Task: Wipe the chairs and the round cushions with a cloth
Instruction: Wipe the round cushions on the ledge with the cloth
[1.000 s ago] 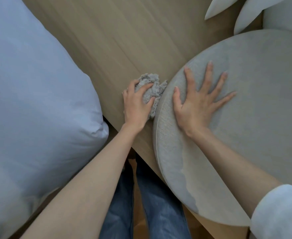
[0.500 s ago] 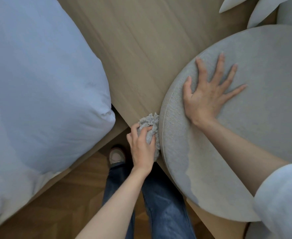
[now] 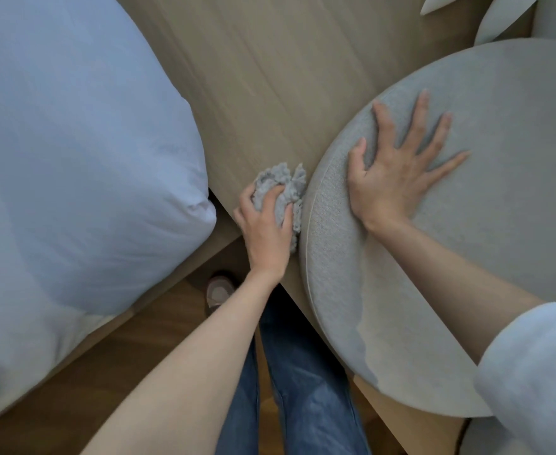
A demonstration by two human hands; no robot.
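A round grey cushion [image 3: 499, 224] lies on the wooden seat [image 3: 270, 77] at the right. My right hand [image 3: 398, 169] presses flat on its top near the left rim, fingers spread. My left hand [image 3: 266, 231] grips a crumpled grey cloth [image 3: 278, 187] and holds it against the cushion's left side edge. A darker patch shows on the cushion's near part.
A large pale blue pillow [image 3: 73, 175] fills the left side, over the wooden surface's edge. Pale rounded objects [image 3: 499, 21] sit at the top right. My legs in blue jeans [image 3: 302, 389] and a shoe [image 3: 219, 292] stand on the wooden floor below.
My left hand with the cloth slid toward me along the cushion's side edge, then moved back away a little. My right hand stayed pressed on the cushion.
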